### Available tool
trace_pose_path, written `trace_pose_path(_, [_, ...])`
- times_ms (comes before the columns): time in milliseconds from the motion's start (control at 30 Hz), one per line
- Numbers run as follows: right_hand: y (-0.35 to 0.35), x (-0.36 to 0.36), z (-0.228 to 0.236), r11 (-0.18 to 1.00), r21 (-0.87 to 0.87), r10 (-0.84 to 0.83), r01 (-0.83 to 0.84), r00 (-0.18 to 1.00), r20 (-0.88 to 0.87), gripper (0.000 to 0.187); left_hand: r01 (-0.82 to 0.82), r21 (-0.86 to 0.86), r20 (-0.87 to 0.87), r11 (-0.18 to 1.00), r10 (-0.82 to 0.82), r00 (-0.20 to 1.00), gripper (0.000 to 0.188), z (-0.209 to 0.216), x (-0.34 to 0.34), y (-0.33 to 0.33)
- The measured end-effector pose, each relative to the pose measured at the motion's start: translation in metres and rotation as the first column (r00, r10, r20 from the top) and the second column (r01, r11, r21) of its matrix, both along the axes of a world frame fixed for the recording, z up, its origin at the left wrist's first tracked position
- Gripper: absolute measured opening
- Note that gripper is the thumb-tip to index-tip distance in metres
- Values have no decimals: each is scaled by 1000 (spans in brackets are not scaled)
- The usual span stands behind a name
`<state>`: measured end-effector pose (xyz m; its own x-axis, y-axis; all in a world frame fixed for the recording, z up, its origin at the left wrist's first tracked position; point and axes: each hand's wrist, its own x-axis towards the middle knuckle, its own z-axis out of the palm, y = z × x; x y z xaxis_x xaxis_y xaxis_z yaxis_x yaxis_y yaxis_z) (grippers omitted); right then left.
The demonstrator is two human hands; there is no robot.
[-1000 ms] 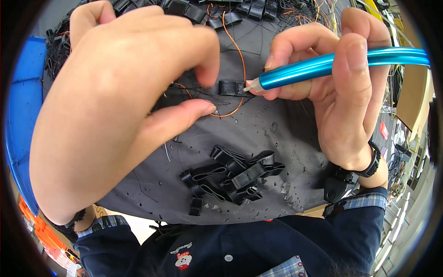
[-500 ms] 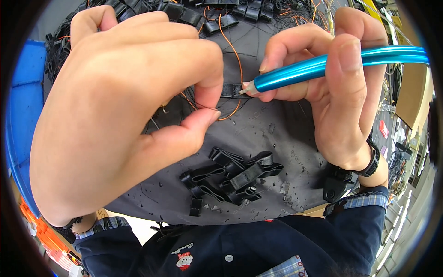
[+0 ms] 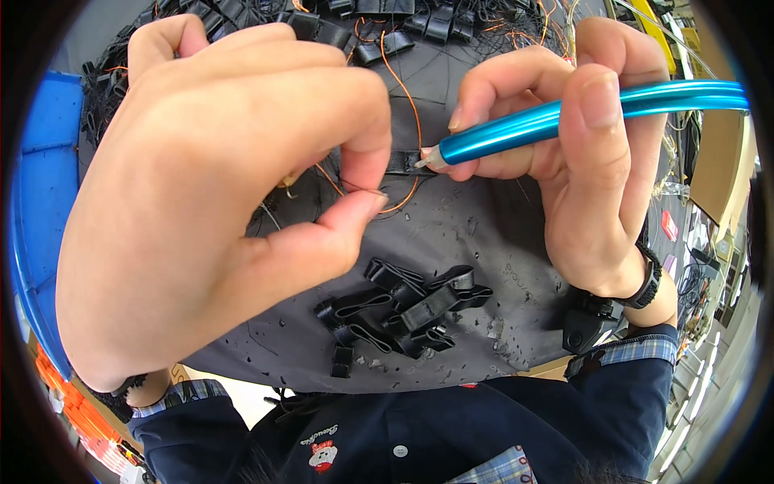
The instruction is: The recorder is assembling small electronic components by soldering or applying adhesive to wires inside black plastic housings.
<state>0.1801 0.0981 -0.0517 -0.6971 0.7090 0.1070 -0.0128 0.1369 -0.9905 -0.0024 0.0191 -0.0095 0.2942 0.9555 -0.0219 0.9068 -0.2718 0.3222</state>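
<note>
My left hand (image 3: 218, 177) is closed, thumb and forefinger pinched on a thin dark thread (image 3: 361, 189). An orange thread (image 3: 409, 101) curves down from the back and loops round beside those fingertips. In my right hand (image 3: 592, 161) is a shiny blue tube (image 3: 516, 135) with a pale, narrow nozzle, its fingers wrapped around it. The nozzle tip meets a small black bow strip (image 3: 397, 164) that lies between my hands. Right fingertips show behind the nozzle at the strip's right end; whether they grip the strip cannot be made out. My left palm is hidden.
Several black folded bows (image 3: 423, 310) lie in a pile on the dark grey covering (image 3: 484, 363) near me, among small black scraps. More black bows (image 3: 383, 48) and tangled threads heap at the back. A blue bin (image 3: 50, 177) stands left, a cardboard box (image 3: 717, 169) right.
My right hand and the blue tube have shifted very slightly to the left. The left hand keeps its pinch on the thread, almost unmoved.
</note>
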Motion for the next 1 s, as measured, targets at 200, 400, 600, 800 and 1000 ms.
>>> trace_pose_path(200, [1,-6,12,985,-140,-86,97,993,81,33,-48,-44,-114,998,43,993,21,-1,-7,-6])
trace_pose_path(400, [1,-7,13,948,-281,-181,152,980,-81,29,-172,190,-229,967,214,949,15,-4,-24,-3])
trace_pose_path(600, [5,-4,13,905,-408,-196,122,970,-145,28,-24,56,-11,998,25,1000,29,-3,10,-4])
trace_pose_path(800, [10,1,13,853,-509,-264,111,935,-239,24,191,-132,243,973,-155,958,30,17,6,-5])
trace_pose_path(1000, [16,11,4,826,-559,-174,-66,915,-365,19,-133,262,-59,956,154,986,35,-3,-5,17])
